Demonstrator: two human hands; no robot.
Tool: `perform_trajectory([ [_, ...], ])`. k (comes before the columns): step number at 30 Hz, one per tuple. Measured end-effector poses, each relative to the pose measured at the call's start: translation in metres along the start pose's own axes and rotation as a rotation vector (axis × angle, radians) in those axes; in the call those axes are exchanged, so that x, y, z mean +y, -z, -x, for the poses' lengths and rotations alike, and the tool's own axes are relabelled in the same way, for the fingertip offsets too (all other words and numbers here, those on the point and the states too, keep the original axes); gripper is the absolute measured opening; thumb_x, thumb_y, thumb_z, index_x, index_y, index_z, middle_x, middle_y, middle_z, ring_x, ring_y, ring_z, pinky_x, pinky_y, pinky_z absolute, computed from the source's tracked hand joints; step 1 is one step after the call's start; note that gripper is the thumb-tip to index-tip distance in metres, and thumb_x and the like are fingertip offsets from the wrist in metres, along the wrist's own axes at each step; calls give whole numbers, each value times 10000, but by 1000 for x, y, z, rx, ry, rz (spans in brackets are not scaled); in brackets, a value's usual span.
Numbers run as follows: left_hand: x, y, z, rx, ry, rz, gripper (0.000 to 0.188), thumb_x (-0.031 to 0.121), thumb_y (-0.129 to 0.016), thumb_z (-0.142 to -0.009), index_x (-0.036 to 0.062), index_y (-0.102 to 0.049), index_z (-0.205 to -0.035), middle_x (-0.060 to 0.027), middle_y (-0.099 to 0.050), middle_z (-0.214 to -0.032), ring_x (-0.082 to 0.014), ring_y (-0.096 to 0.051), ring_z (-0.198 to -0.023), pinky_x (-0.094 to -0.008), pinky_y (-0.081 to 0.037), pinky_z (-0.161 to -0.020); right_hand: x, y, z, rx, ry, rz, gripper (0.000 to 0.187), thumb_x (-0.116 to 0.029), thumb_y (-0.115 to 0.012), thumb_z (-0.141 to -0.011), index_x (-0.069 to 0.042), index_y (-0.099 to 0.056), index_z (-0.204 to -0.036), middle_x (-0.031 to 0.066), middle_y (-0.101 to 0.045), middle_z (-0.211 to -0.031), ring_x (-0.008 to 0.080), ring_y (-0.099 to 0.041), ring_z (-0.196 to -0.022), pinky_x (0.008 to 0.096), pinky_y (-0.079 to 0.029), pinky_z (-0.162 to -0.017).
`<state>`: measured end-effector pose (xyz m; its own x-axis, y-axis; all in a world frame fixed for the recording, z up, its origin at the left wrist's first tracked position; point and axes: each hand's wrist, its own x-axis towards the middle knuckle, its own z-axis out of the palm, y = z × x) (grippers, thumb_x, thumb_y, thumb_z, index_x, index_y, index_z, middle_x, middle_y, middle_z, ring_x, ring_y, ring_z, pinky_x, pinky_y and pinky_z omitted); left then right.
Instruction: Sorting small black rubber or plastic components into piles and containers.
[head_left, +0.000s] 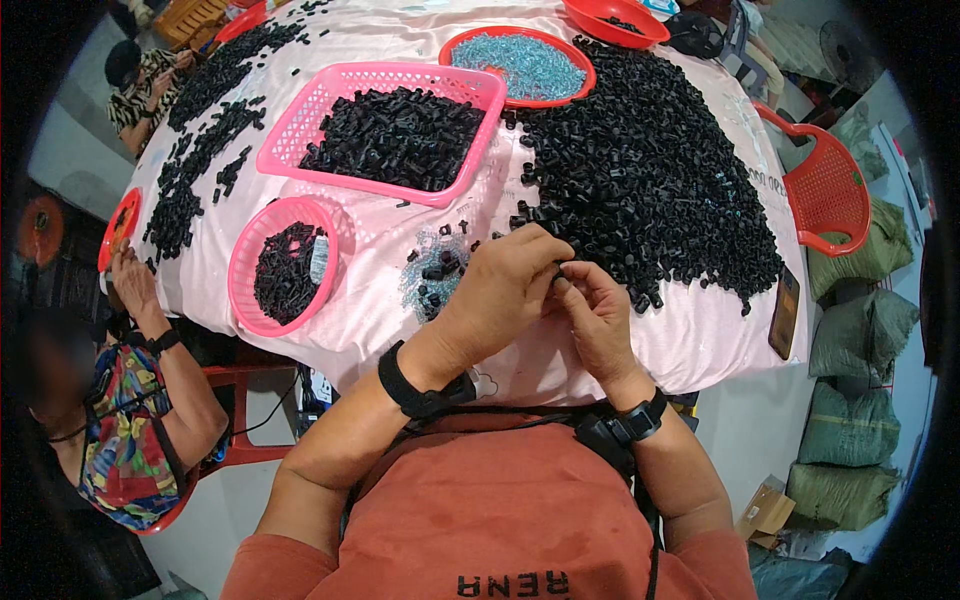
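Over the table's near edge, my left hand point(508, 285) and my right hand point(602, 318) meet with fingertips pinched together. Between them shows a small black plastic piece point(560, 272), mostly covered by the fingers; its exact kind cannot be made out. Just beyond the hands spreads a big heap of similar black plastic pieces point(650, 170). Beside my left wrist lies a small pile of clear bluish pieces point(412, 290) with a few black ones on top.
A pink basket point(285, 150) and a round pink basket point(240, 285) hold black parts. A red bowl point(449, 84) holds clear bluish pieces. A phone point(786, 312) lies at the right edge, near a red chair point(830, 195) and stacked sacks point(850, 420). Co-workers point(135, 430) sit at left.
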<state>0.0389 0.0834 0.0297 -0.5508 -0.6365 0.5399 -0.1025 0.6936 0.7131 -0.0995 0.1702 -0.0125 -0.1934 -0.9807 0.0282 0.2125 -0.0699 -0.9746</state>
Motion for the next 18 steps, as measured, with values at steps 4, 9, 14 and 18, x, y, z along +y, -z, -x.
perform_trajectory([
  [4,0,-3,2,-52,-40,-58,136,-32,-627,-814,10,-665,-937,-135,-658,-859,-322,-657,-754,-383,-522,-657,2,-2,-1,36,49,101,178,-93,-533,-1003,20,-620,-1110,45,-690,-915,97,-668,-801,238,-546,-716],
  [9,2,-5,3,-38,-66,-116,149,-31,-628,-796,11,-664,-934,-139,-660,-848,-323,-658,-775,-386,-525,-670,-2,-1,1,32,20,92,200,-122,-535,-1011,27,-644,-1089,32,-685,-898,83,-648,-762,236,-538,-692],
  [14,7,-4,4,-55,-130,-150,197,-40,-620,-776,4,-658,-964,-134,-661,-851,-323,-649,-816,-396,-529,-723,-2,1,1,32,26,111,193,-121,-533,-1013,20,-658,-1053,12,-671,-875,70,-623,-741,233,-531,-676],
  [18,11,-2,6,-82,-133,-126,269,-28,-639,-764,-10,-639,-1032,-163,-646,-916,-345,-638,-840,-398,-528,-739,-2,-1,3,78,32,65,170,-97,-541,-997,17,-659,-1040,-7,-659,-860,47,-595,-758,217,-509,-666],
])
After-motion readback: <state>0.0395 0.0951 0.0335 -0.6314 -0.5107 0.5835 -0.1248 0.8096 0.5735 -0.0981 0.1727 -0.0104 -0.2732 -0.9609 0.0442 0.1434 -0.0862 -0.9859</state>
